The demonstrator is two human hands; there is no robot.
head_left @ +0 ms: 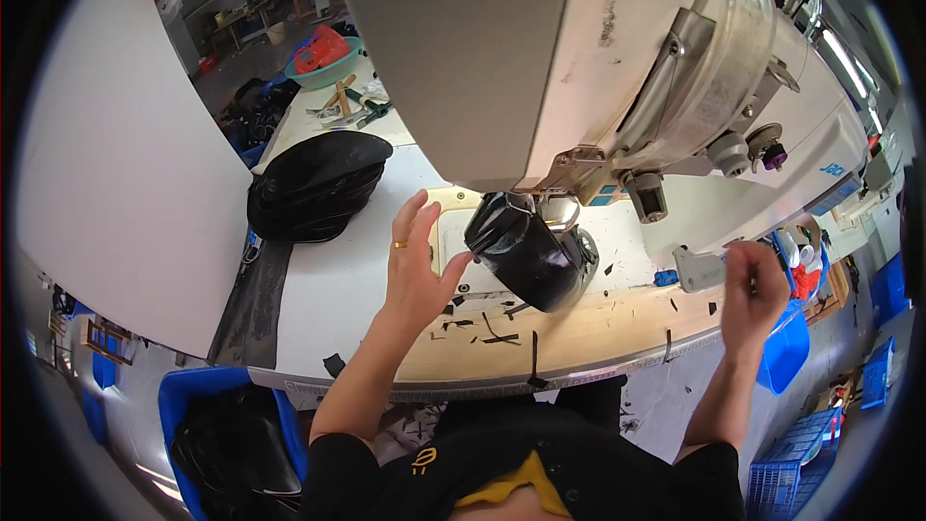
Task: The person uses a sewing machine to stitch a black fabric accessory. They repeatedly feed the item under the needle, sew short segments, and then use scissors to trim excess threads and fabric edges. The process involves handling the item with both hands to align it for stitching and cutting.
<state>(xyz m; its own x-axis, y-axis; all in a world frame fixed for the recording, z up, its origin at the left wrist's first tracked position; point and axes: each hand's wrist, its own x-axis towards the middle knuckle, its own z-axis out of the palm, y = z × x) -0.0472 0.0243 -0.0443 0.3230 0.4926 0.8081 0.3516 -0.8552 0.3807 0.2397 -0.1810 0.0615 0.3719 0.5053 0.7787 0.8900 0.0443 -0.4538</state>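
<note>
A black glossy leather-like piece (526,256) sits under the head of a white sewing machine (617,68), at its post. To the left of this piece my left hand (415,256) is open, fingers spread and thumb pointing at its edge; a ring shows on one finger. My right hand (754,294) is raised over the right part of the table with its fingers curled. Beside those fingers is a flat light-grey part (699,270); what the fingers grip, if anything, is hidden. A stack of black curved pieces (318,183) lies on the table at left.
Black scraps (497,336) litter the wooden table edge (598,328). A small blue spool (666,278) lies near the grey part. Tools (347,106) and a green basin (333,68) are behind the stack. A blue bin (178,396) of black pieces stands at lower left.
</note>
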